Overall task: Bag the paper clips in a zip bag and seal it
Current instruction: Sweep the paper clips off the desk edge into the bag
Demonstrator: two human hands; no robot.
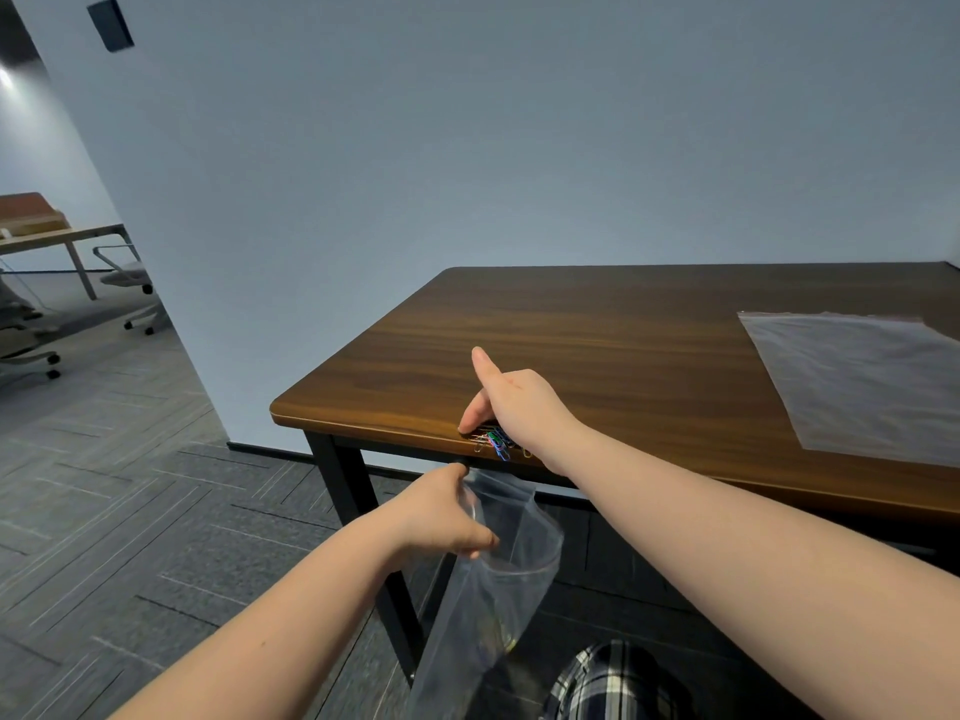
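Paper clips (496, 443) lay bunched at the bench's (649, 350) near edge, under the right hand's (511, 402) spread fingers. Just below that edge, the left hand (447, 514) pinched the zip bag's (498, 579) open mouth. Bare benchtop stretched beyond the right hand.

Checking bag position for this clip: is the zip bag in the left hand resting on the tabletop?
No, the left hand holds the open zip bag below the table edge, under the paper clips.
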